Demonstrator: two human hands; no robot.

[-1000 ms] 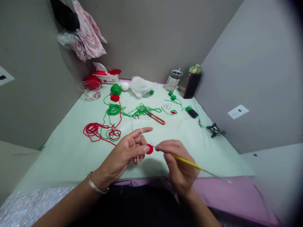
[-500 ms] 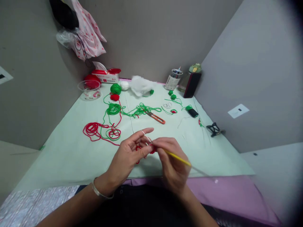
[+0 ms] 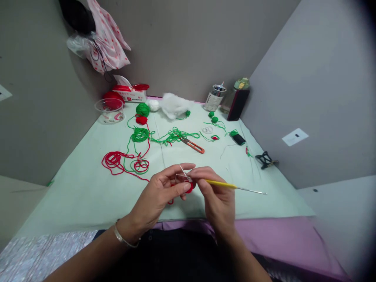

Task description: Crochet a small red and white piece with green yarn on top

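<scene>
My left hand (image 3: pixel 160 194) pinches a small red crochet piece (image 3: pixel 189 187) between thumb and fingers, its index finger stretched out with white yarn (image 3: pixel 182 170) over it. A crochet hook (image 3: pixel 220 183) with a yellow handle is gripped in my right hand (image 3: pixel 219 196); its working tip meets the red piece, and its other metal end points right. Red yarn hangs below my left fingers. Beyond the hands lie a loose coil of red yarn (image 3: pixel 114 159), tangled green yarn (image 3: pixel 141 134) and orange-handled thread snips (image 3: pixel 192 145).
At the back stand a clear plastic tub (image 3: pixel 110 113), a tissue box (image 3: pixel 133 94), white stuffing (image 3: pixel 174 105), a pen can (image 3: pixel 215 98) and a water bottle (image 3: pixel 232 100) with a dark phone (image 3: pixel 238 105) against it. A black stand (image 3: pixel 266 160) sits at the right edge.
The crochet hook has swung from slanting down to the right to nearly level. My right hand has turned with it, and the left index finger has shifted slightly right.
</scene>
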